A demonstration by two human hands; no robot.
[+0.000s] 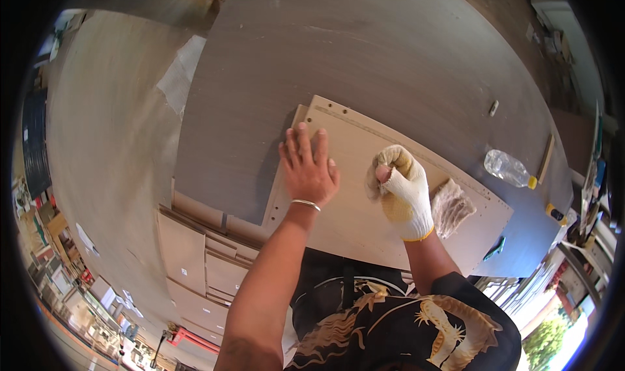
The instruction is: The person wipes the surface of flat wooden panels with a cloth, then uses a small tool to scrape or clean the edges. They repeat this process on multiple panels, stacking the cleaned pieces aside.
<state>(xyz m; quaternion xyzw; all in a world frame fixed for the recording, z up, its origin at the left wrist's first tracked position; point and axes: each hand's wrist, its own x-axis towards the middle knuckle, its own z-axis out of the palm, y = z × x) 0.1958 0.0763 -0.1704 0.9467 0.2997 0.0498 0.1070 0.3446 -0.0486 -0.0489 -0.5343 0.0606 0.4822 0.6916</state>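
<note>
My left hand (pixel 308 169), bare with a bracelet at the wrist, lies flat near the left end of a beige panel (pixel 351 208), fingers stretched out. Drilled holes dot the panel's edges, and a groove runs along its far side. Under its left end, the edge of a second board (pixel 281 192) sticks out. Over the panel's middle, my right hand (pixel 402 188) wears a white knitted glove with the thumb tip bare. Its fingers are curled closed; a blurred greyish bit shows beside them, too unclear to name. A crumpled rag (pixel 454 207) rests on the panel just right of that wrist.
The panels lie on a large grey board (pixel 364 52). Toward its right side are a clear plastic bottle (pixel 510 168) with a yellow cap, a small light-coloured object (pixel 494 108) and a yellow-black tool (pixel 555 214). Stacked boards (pixel 185 254) stand at the lower left.
</note>
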